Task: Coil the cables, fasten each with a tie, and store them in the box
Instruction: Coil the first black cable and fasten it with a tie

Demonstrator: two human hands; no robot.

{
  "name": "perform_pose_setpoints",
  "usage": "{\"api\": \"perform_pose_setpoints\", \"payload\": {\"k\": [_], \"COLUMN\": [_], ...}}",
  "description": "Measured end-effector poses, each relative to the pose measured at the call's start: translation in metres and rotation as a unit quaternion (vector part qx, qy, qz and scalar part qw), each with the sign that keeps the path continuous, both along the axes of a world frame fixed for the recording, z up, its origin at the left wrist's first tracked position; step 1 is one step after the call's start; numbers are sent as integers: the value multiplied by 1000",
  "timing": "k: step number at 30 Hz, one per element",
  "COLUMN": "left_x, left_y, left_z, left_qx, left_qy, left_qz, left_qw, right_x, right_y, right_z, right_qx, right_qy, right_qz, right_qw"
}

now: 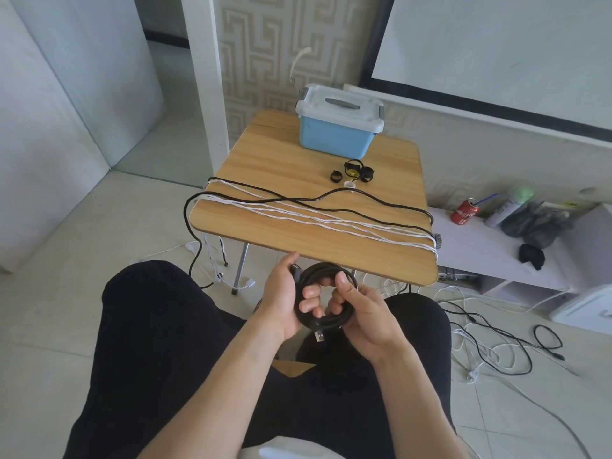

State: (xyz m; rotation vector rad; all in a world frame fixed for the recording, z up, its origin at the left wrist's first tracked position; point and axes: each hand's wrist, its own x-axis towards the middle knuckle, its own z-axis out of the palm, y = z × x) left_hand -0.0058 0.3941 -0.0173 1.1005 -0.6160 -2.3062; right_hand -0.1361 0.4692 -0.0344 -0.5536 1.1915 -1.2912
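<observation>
A coiled black cable (326, 273) is held above my lap, just in front of the table's near edge. My left hand (287, 298) grips its left side, with one plug end poking up by the thumb. My right hand (359, 309) grips the right side, thumb over the coil. A USB plug (319, 336) hangs from the coil's bottom. On the wooden table (265, 167) lie a long black cable (334, 193) and several white cables (298, 215), stretched across. Black ties (356, 172) lie near a blue box (336, 130) with its pale lid closed.
Loose black and white cables (490, 346) are tangled on the tiled floor at the right and hang under the table's left edge. A low white shelf (490, 253) at the right holds a red can (464, 212), a spray bottle and dark items. My dark-trousered knees fill the foreground.
</observation>
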Motion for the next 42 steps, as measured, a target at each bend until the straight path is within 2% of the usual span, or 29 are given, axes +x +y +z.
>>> {"api": "perform_pose_setpoints", "payload": {"k": [4,6,9,11,13,15,18,20,23,26,28,31,33,35,38,42], "left_x": [1,6,8,5,3,2,3,-1,-6,-7,-5,-6,-12,-18,-22,-25], "left_y": [-5,-8,-8,-8,-10,-12,-17,-25,-40,-60,-71,-78,-80,-83,-88,-98], "left_z": [-6,-8,-12,-16,-21,-25,-26,-27,-26,-23,-20,-21,-24,-26,-28,-31], "left_qx": [-29,-16,27,43,40,44,17,-16,-60,-76,-65,-25,-3,47,114,122], "left_qy": [-81,-67,-48,-69,-98,-88,-53,-59,-117,-145,-123,-38,12,43,83,97], "left_qz": [13,6,6,9,16,27,11,2,-26,-52,-80,-137,-123,-67,3,55], "left_qw": [996,998,998,997,994,995,998,998,991,985,987,990,992,996,990,986], "right_x": [3,8,13,18,21,22,19,19,22,16,5,-13,-21,-28,-45,-86], "right_y": [3,3,-3,-8,-15,-23,-38,-49,-62,-74,-81,-93,-101,-110,-134,-182], "right_z": [-9,-6,2,5,5,3,0,-1,-2,-2,0,-2,-6,-4,1,8], "right_qx": [-51,-49,4,57,98,132,140,122,90,52,32,33,36,58,107,99], "right_qy": [-81,-120,-135,-111,-50,6,61,83,147,191,156,110,119,172,310,467], "right_qz": [42,55,26,-14,-54,-100,-153,-166,-130,-45,14,72,96,127,137,-31], "right_qw": [995,990,990,992,992,986,976,975,976,979,987,991,988,975,935,878]}}
